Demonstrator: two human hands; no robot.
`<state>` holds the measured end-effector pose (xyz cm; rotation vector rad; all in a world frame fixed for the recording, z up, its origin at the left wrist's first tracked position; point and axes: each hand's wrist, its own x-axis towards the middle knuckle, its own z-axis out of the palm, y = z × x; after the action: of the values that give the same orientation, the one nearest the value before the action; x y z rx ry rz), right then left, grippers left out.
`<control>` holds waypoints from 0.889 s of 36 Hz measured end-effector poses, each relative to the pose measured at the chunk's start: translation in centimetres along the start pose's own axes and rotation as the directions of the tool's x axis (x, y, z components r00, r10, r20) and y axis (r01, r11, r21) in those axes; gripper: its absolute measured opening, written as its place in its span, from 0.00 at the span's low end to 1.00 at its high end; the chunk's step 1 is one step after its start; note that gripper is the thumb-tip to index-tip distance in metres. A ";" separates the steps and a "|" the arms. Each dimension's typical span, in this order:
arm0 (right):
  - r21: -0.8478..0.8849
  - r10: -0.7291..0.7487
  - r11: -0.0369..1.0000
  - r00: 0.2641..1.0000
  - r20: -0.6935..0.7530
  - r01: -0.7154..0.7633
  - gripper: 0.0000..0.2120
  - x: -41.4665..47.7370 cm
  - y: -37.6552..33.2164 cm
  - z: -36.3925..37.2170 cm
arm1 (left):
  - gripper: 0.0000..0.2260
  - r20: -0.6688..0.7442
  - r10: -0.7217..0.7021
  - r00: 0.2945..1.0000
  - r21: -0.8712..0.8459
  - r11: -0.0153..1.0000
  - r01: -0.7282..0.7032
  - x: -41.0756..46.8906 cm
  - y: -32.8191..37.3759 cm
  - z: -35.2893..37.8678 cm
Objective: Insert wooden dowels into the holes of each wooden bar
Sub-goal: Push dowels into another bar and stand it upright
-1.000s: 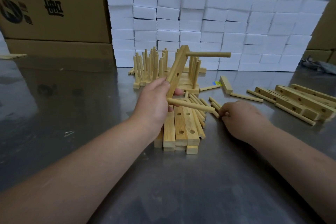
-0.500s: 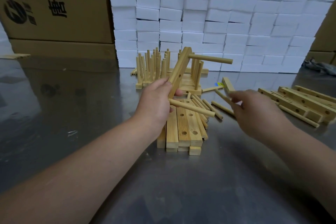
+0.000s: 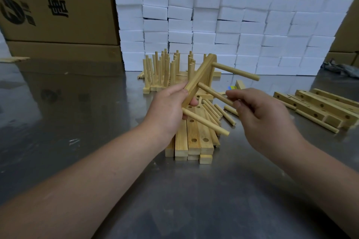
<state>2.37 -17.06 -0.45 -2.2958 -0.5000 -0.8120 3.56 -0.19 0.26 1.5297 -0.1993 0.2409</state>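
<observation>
Wooden and pale, the bar (image 3: pixel 200 75) hung tilted over the steel desk (image 3: pixel 77 132). The left hand (image 3: pixel 167 110) gripped it, fingers (image 3: pixel 177 91) curled round its lower half. A top dowel (image 3: pixel 236 71) and a bottom dowel (image 3: pixel 206 122) stuck out of the bar's right face. Between them a third dowel (image 3: pixel 211 93) met the bar's middle, with its outer end pinched between the fingers (image 3: pixel 233 94) of the right hand (image 3: pixel 266 120). Below the bar lay stacked drilled bars (image 3: pixel 192 141) and loose dowels (image 3: pixel 219 110). Behind the bar stood finished bars (image 3: pixel 165 70) with upright dowels.
</observation>
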 end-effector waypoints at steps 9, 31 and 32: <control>-0.032 0.009 0.999 1.000 -0.004 -0.009 0.13 0.2 0.4 0.3 | 0.14 0.052 0.023 0.998 0.026 0.999 -0.025 0.0 -0.1 0.0; -0.251 -0.245 0.941 0.969 -0.043 0.227 0.10 -0.5 -0.6 -0.2 | 0.11 0.100 0.180 0.979 0.224 0.954 -0.199 -0.2 -0.3 0.1; -0.250 -0.255 0.939 0.966 -0.041 0.237 0.10 -0.6 -0.7 -0.2 | 0.11 0.102 0.191 0.976 0.236 0.949 -0.210 -0.2 -0.3 0.0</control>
<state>1.51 -16.82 -0.41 -2.4460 -0.6987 -1.1301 3.49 -0.21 -0.10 1.7684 -0.4008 0.3791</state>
